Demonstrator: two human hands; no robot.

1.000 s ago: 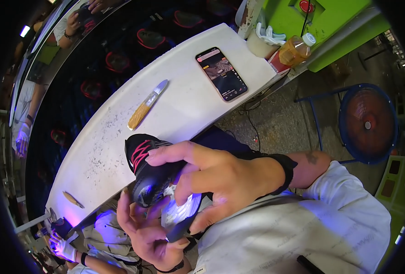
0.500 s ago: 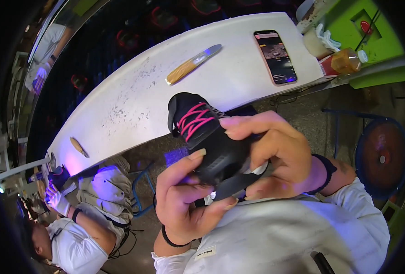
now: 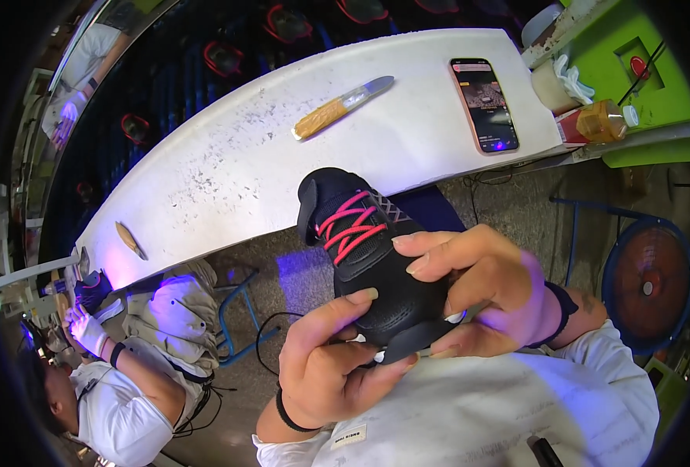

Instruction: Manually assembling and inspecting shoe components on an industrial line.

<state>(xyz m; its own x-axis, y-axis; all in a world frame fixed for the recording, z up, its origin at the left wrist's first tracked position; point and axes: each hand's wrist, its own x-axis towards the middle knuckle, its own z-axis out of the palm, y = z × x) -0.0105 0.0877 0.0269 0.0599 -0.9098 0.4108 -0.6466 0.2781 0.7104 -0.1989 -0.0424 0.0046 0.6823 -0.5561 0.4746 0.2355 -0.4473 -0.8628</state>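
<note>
Shoe (image 3: 384, 268): turned since a second ago, showing more pink laces (image 3: 360, 231)
Left hand (image 3: 321, 370): gripping toe (image 3: 395, 307) with fingers (image 3: 333, 313), shoe's 7 o'clock
Right hand (image 3: 493, 296): gripping side (image 3: 432, 292) too, 4 o'clock

This is a workshop, seemingly for footwear: a shoe (image 3: 399, 292) is held near the middle, and a bench (image 3: 415, 144) flecked with scraps curves from 9 o'clock to 2, a knife (image 3: 341, 109) on it at 12. A green panel (image 3: 679, 117) with a red button (image 3: 639, 68) is at 2, a large fan (image 3: 647, 288) at 3, a gloved worker (image 3: 131, 412) at 8.
</note>
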